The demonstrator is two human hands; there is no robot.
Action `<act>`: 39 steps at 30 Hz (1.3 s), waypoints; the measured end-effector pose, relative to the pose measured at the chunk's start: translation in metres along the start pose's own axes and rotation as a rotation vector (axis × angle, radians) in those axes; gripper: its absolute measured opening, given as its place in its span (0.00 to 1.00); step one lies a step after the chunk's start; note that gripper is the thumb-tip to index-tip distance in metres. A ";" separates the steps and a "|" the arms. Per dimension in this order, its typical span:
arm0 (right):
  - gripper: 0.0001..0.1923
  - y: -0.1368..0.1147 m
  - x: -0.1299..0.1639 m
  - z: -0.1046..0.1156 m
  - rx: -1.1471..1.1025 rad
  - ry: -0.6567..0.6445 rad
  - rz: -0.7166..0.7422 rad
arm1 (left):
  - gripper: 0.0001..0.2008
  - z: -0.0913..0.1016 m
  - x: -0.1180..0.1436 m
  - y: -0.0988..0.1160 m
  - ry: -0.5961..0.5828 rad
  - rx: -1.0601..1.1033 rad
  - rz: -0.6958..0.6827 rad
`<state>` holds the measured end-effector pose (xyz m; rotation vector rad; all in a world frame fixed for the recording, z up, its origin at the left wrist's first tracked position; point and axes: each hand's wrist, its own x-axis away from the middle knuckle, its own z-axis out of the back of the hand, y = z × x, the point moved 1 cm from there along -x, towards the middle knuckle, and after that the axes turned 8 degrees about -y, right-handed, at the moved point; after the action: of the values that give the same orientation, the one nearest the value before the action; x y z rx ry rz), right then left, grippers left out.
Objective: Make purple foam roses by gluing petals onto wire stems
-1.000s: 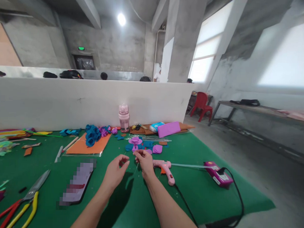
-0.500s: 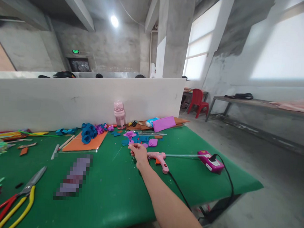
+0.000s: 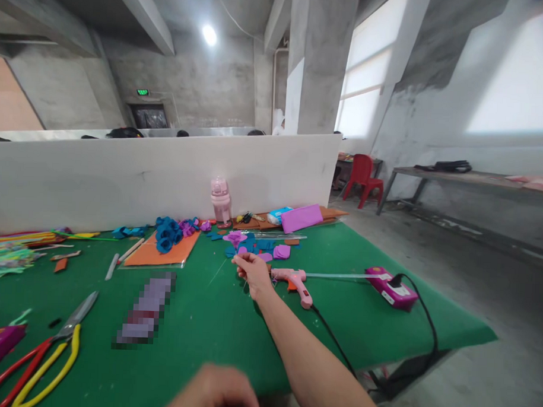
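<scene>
The right hand [image 3: 252,273] reaches out over the green table [image 3: 214,326], its fingers pinched narrow around a thin wire [image 3: 217,273]. The wire is a fine, pale, straight strand; it runs from the pinch down and to the left, slanting low over the cloth, and whether its far end touches the table cannot be told. It is so thin that it barely shows against the green.

The left hand [image 3: 215,393] sits blurred at the bottom edge, close to the camera and well apart from the wire; whether it is open or closed, or holds anything, cannot be told.

Just beside the right hand, on its right, a pink glue gun [image 3: 294,281] lies on the cloth, with a black cord [image 3: 333,342] trailing toward the table's near edge. A magenta power strip [image 3: 391,287] lies farther right. Just beyond the right hand sit purple and blue foam flowers [image 3: 252,245]; more blue ones rest on an orange sheet [image 3: 160,253] to the left. A pink bottle [image 3: 220,200] stands upright against the white partition [image 3: 121,174]. At the near left lie scissors [image 3: 66,330] and yellow-handled pliers [image 3: 47,374], touching or overlapping
</scene>
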<state>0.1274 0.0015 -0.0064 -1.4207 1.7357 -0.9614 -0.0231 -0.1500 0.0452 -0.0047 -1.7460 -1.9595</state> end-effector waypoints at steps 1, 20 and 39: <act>0.13 0.000 0.001 -0.001 -0.003 -0.005 0.001 | 0.10 0.023 -0.003 0.011 0.133 -0.015 -0.044; 0.11 0.002 -0.002 -0.024 0.181 -0.055 0.106 | 0.15 0.150 -0.093 -0.020 1.049 0.137 -0.496; 0.10 0.005 0.006 -0.019 0.241 -0.061 0.133 | 0.14 0.147 -0.095 -0.022 1.001 0.266 -0.403</act>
<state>0.1081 -0.0013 -0.0016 -1.1544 1.5889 -1.0063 0.0032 0.0224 0.0190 1.2651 -1.3155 -1.4823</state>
